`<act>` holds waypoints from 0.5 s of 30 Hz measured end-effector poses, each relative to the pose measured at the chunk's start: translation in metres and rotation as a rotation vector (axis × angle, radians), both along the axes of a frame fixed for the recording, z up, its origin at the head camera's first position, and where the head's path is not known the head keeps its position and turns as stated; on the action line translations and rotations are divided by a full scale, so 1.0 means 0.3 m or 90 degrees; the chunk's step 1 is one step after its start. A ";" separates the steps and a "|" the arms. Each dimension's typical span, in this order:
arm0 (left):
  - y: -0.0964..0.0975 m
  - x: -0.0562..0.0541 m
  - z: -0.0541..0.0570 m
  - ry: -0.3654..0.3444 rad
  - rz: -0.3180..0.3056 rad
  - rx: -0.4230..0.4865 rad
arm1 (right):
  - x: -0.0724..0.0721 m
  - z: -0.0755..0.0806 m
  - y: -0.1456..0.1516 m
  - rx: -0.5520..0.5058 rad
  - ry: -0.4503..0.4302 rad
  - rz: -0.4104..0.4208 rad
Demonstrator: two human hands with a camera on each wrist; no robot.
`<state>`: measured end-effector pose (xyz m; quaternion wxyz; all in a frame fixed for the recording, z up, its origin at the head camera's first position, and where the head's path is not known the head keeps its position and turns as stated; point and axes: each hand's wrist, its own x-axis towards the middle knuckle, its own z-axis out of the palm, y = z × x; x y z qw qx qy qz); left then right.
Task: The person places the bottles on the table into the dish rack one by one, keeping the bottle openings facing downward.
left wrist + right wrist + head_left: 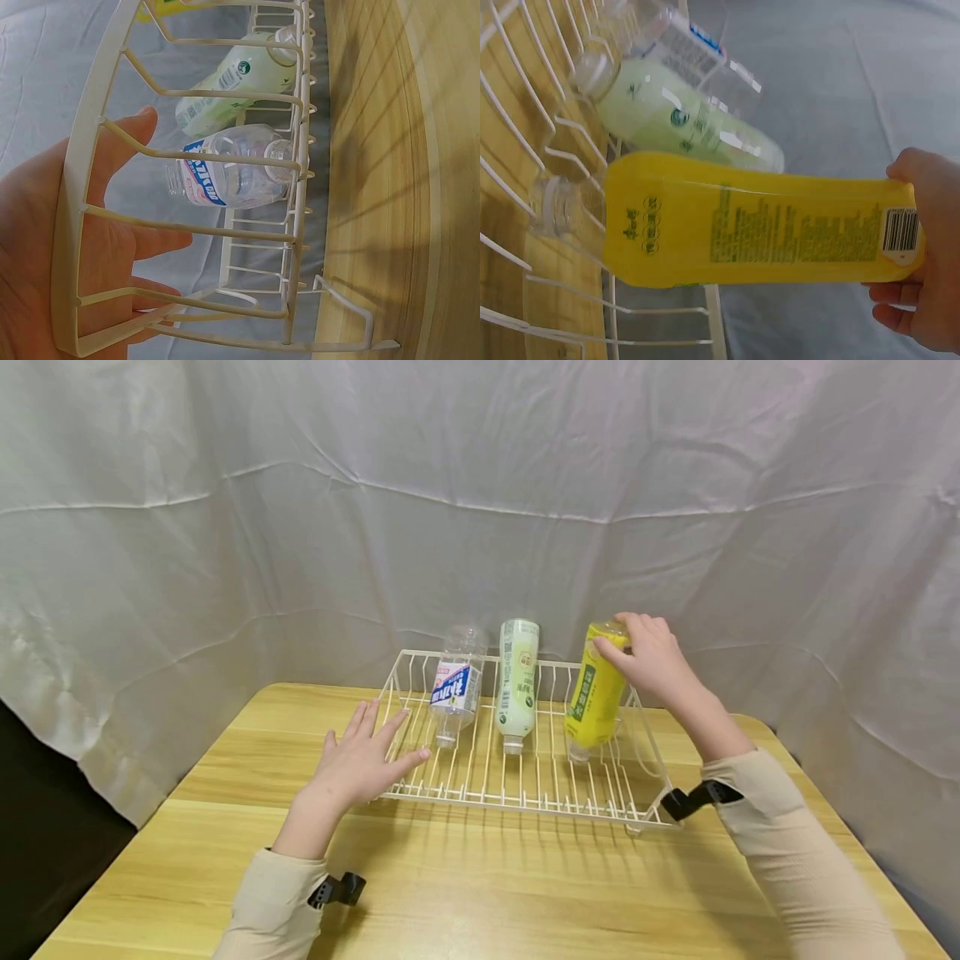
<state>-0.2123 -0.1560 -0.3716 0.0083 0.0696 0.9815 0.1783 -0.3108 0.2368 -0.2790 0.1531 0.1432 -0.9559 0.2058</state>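
My right hand [655,658] grips a yellow-labelled bottle [597,693] near its base, the neck pointing down into the right part of a white wire dish rack [517,806]. In the right wrist view this bottle [757,225] tilts, its clear neck close to the wires. A pale green bottle [517,681] leans neck down in the rack's middle. Left of it, a clear bottle [456,689] with a blue, white and pink label also stands neck down. My left hand [360,762] is spread with fingers extended at the rack's left end, holding nothing.
The rack sits on a light wooden table [465,885]. Behind and around the table hangs a grey cloth curtain [480,510]. A black strap mount [701,797] on the right sleeve is close to the rack's right front corner.
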 end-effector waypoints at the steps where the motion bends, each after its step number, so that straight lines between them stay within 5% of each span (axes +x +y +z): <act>1: -0.001 0.000 0.000 0.001 0.000 0.002 | -0.018 -0.004 0.000 -0.009 -0.007 0.000; 8: -0.003 0.001 -0.003 0.004 0.000 0.003 | -0.123 -0.037 -0.004 -0.082 -0.069 0.017; 15: -0.004 0.000 -0.008 0.007 -0.003 0.004 | -0.175 -0.055 -0.006 -0.155 -0.163 0.018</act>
